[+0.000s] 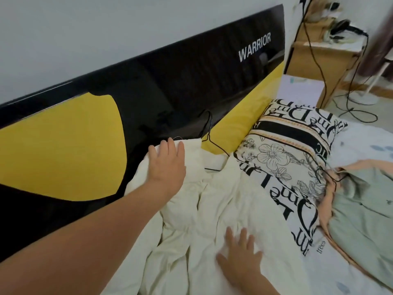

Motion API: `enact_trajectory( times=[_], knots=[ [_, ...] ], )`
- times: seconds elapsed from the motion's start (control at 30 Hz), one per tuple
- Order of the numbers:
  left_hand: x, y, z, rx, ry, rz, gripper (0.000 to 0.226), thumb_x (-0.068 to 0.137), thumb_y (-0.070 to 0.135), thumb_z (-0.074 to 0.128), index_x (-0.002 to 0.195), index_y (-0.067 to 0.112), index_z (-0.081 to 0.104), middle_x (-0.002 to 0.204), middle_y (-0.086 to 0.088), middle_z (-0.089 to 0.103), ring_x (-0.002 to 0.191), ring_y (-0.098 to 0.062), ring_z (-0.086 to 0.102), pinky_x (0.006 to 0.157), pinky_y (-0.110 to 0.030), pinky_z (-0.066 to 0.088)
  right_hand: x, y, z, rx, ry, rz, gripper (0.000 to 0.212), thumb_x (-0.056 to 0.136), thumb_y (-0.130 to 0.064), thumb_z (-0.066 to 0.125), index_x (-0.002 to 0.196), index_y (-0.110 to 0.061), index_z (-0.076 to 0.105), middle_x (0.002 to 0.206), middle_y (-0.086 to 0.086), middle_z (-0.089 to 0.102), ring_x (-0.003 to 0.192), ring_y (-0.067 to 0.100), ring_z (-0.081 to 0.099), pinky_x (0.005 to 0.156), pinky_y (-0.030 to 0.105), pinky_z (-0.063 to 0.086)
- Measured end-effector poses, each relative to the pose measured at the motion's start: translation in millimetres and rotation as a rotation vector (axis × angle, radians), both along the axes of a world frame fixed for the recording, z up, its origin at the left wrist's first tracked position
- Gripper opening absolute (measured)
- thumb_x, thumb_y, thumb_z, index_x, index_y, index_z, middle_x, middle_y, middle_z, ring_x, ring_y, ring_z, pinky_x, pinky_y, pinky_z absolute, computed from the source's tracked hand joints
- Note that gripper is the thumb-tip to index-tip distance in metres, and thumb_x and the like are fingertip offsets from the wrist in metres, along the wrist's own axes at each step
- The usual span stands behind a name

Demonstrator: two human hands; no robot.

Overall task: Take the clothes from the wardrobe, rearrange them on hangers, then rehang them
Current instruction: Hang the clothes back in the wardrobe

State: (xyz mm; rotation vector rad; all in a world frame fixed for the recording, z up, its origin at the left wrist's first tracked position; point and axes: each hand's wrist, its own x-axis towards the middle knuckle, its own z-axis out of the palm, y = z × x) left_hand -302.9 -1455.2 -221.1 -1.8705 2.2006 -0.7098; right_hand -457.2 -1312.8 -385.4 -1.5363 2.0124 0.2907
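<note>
A cream garment (214,201) lies crumpled on the bed, right up against the black and yellow headboard (127,88). The left hand (167,162) rests flat on its top edge, fingers straight and a little apart. The right hand (240,254) presses flat lower down on the cloth, fingers spread wide. A thin black wire hanger (210,135) pokes out at the top of the garment, its hook leaning on the headboard. A patterned pillow (285,167) lies just beside the garment on the right. Past the pillow lies a green and peach garment (361,209) with another wire hanger (331,177). Near the bed's far corner stands a wooden side table (319,58) with cables.
</note>
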Motion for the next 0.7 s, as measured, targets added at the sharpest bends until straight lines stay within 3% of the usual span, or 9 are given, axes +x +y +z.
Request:
enact_trajectory(
  times=[0.1,0.2,0.23,0.3,0.37,0.57,0.7],
  knots=[
    [-9,-12,4,0.016,0.024,0.065,0.058,0.092,0.034,0.049,0.14,0.01,0.028,0.124,-0.011,0.047,0.106,-0.026,0.049,0.086,-0.038,0.039,-1,1,-9,-0.006,0.023,0.028,0.076,0.091,-0.058,0.032,0.148,-0.033,-0.013,0.156,0.014,-0.019,0.143,0.038,-0.013,0.111,0.057,0.014],
    [-16,-18,9,0.179,0.163,0.115,0.024,0.095,0.028,0.046,0.11,0.012,0.054,0.102,-0.006,0.06,0.093,-0.025,0.058,0.071,-0.033,0.038,-2,4,-5,-0.021,0.028,0.044,0.072,0.093,-0.054,0.031,0.148,-0.033,-0.01,0.157,0.012,-0.013,0.144,0.035,-0.009,0.111,0.053,0.017],
    [-18,-16,12,0.224,0.231,0.11,0.022,0.096,0.03,0.044,0.099,0.013,0.057,0.09,-0.004,0.059,0.084,-0.024,0.057,0.065,-0.03,0.037,-3,5,-3,-0.029,0.021,0.043,0.07,0.094,-0.052,0.031,0.148,-0.033,-0.008,0.158,0.011,-0.011,0.145,0.034,-0.007,0.111,0.052,0.017],
    [-18,-7,21,0.263,0.344,0.098,0.031,0.097,0.035,0.04,0.077,0.013,0.051,0.07,0.0,0.047,0.067,-0.02,0.05,0.056,-0.027,0.034,-5,10,4,-0.049,0.011,0.048,0.065,0.095,-0.047,0.035,0.148,-0.033,0.0,0.158,0.009,-0.004,0.145,0.03,-0.001,0.111,0.047,0.021],
    [-12,6,32,0.232,0.442,0.094,0.039,0.096,0.037,0.038,0.064,0.015,0.04,0.065,0.001,0.043,0.057,-0.016,0.043,0.049,-0.025,0.028,-7,17,15,-0.049,0.01,0.058,0.06,0.095,-0.042,0.037,0.147,-0.033,0.009,0.157,0.008,0.001,0.144,0.026,0.005,0.109,0.042,0.026],
    [22,59,87,0.133,0.63,0.073,0.04,0.095,0.032,0.038,0.058,0.017,0.034,0.061,0.001,0.042,0.054,-0.015,0.038,0.045,-0.027,0.02,-12,48,62,-0.044,-0.059,-0.031,0.051,0.095,-0.028,0.039,0.143,-0.024,0.023,0.148,0.005,0.022,0.138,0.021,0.022,0.107,0.036,0.03],
    [44,105,129,0.044,0.671,0.025,0.043,0.097,0.035,0.036,0.059,0.017,0.03,0.057,0.001,0.037,0.049,-0.014,0.031,0.045,-0.029,0.016,-12,65,117,-0.352,-0.069,-0.228,0.043,0.093,-0.022,0.041,0.135,-0.025,0.036,0.137,-0.001,0.038,0.125,0.019,0.038,0.096,0.03,0.038]
  ],
)
